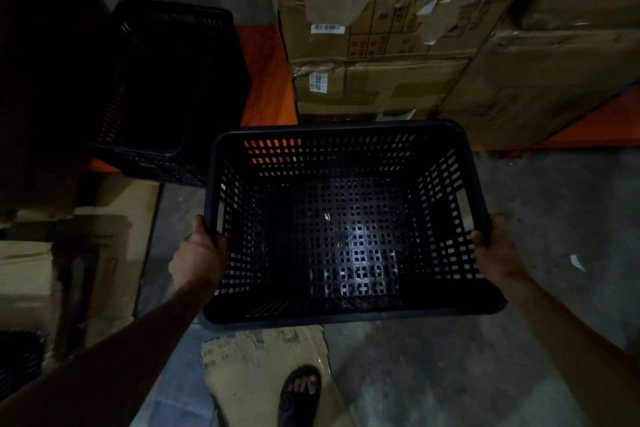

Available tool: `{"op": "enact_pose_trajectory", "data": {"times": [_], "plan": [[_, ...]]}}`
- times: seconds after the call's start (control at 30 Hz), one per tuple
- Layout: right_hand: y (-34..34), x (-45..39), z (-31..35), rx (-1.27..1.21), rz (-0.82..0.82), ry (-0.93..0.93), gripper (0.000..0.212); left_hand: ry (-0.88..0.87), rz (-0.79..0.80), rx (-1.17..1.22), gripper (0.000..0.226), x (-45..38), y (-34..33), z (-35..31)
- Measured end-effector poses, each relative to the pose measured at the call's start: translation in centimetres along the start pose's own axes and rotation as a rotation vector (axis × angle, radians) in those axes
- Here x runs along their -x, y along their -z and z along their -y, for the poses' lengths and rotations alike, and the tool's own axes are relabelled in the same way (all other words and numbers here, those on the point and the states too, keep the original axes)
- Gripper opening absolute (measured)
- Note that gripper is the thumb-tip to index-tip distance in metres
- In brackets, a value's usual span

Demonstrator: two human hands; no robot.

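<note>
A black perforated plastic crate (346, 128) hangs in the air in front of me, its open top facing the camera. My left hand (199, 258) grips its left rim, thumb on top of the edge. On the opposite side my right hand (497, 253) grips the right rim near the handle slot. The crate holds nothing except a tiny pale scrap (327, 217) on its floor.
A stack of similar black crates (166, 80) stands at the back left on an orange shelf (266, 80). Tall cardboard boxes (381, 28) fill the back and right. Flattened cardboard (259, 367) lies on the concrete floor by my sandalled foot (299, 395). More boxes (52, 253) sit left.
</note>
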State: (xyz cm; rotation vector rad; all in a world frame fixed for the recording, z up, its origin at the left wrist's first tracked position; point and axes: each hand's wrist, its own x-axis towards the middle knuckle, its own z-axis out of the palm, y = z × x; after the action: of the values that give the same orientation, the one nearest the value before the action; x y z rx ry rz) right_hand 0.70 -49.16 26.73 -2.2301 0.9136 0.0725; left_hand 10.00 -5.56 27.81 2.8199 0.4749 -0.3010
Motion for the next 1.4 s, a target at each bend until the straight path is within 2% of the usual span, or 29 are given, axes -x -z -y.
{"op": "enact_pose_trajectory", "data": {"times": [0.1, 0.3, 0.43, 0.5, 0.57, 0.63, 0.7, 0.8, 0.93, 1.07, 1.17, 1.27, 1.33, 1.4], "plan": [[0.2, 0.4, 0.3, 0.035, 0.004, -0.049, 0.025, -0.025, 0.001, -0.014, 0.037, 0.0, -0.1, 0.2], [-0.3, 1.2, 0.2, 0.089, -0.017, -0.096, 0.014, -0.026, 0.01, -0.015, 0.033, -0.1, -0.3, 0.3], [-0.1, 1.3, 0.6, 0.094, 0.015, -0.14, 0.025, -0.022, 0.045, -0.006, 0.034, -0.1, 0.1, 0.2], [-0.2, 1.3, 0.4, 0.152, 0.043, -0.171, 0.035, -0.01, 0.075, -0.022, 0.037, -0.2, 0.3, 0.2], [-0.2, 1.5, 0.4, 0.354, 0.102, -0.197, 0.062, -0.018, 0.115, -0.023, 0.039, -0.4, 0.6, 0.5], [-0.4, 2.2, 0.9, 0.509, 0.114, -0.169, 0.088, -0.036, 0.157, 0.024, 0.045, -0.4, 1.3, 0.6], [-1.0, 3.5, 1.9, 0.573, 0.069, -0.078, 0.097, -0.043, 0.157, 0.089, 0.061, 0.2, 2.2, 0.7], [-2.7, 5.9, 5.3, 0.627, 0.065, 0.116, 0.09, -0.057, 0.095, 0.153, 0.072, 2.1, 3.9, 1.6], [-6.3, 8.5, 10.9, 0.567, 0.214, 0.221, 0.081, -0.073, 0.113, 0.276, 0.065, 3.1, 5.0, 3.8], [-11.2, 10.0, 17.6, 0.415, 0.337, 0.381, 0.078, 0.046, 0.117, 0.403, 0.057, 1.5, 5.8, 7.4], [-14.6, 10.5, 23.4, 0.32, 0.426, 0.447, 0.073, 0.134, 0.105, 0.524, 0.049, -1.3, 6.5, 10.3], [-17.9, 10.6, 29.0, 0.214, 0.433, 0.53, 0.068, 0.183, 0.147, 0.687, 0.042, -4.6, 7.5, 12.8], [-19.5, 10.2, 32.1, 0.136, 0.441, 0.528, 0.066, 0.224, 0.172, 0.754, 0.038, -6.7, 7.8, 14.0], [-21.6, 9.3, 35.0, 0.065, 0.458, 0.513, 0.062, 0.235, 0.164, 0.819, 0.044, -9.4, 8.3, 15.1]]}}
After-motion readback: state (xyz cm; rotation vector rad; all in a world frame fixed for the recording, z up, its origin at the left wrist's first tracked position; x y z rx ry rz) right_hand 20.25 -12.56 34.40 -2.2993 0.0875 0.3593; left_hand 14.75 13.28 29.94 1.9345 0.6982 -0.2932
